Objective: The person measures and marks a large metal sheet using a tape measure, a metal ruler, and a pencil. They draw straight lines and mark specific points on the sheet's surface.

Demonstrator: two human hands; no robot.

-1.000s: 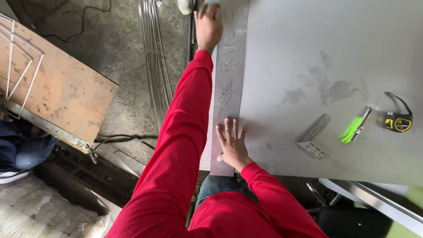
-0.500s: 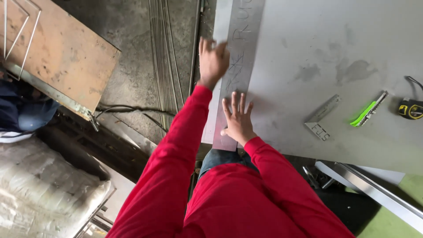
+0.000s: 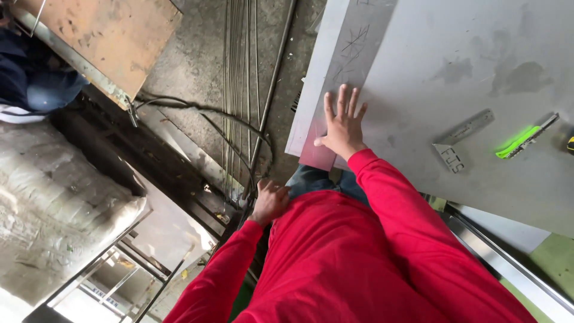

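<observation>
**One hand flat on the metal sheet, the other down at the hip**

The right hand (image 3: 342, 127) lies open, palm down, all five fingers spread, on the near left corner of one large grey metal sheet (image 3: 454, 54). The fingers point away from the person, and the palm sits where a narrower strip (image 3: 326, 84) along the sheet's left edge meets the main surface; that strip carries scratched pencil-like marks further up. The hand grips nothing.

The left hand (image 3: 269, 202) is pulled back low against the person's body, beside the jeans (image 3: 317, 179), well apart from the sheet. Its fingers are curled in loosely; whether they close on anything cannot be told from this angle.

On the sheet, to the right of the open hand and well apart from it, lie two tools: one small metal square (image 3: 460, 142) with an L shape, and one bright green utility knife (image 3: 526, 137) just beyond it. A yellow object shows only as a sliver at the right border.

Left of the sheet, on the concrete floor (image 3: 197, 60), runs one bundle of thin steel rods (image 3: 239, 90), with one black cable (image 3: 197, 110) curving across them. One rusty brown board (image 3: 107, 36) sits at the upper left
</observation>
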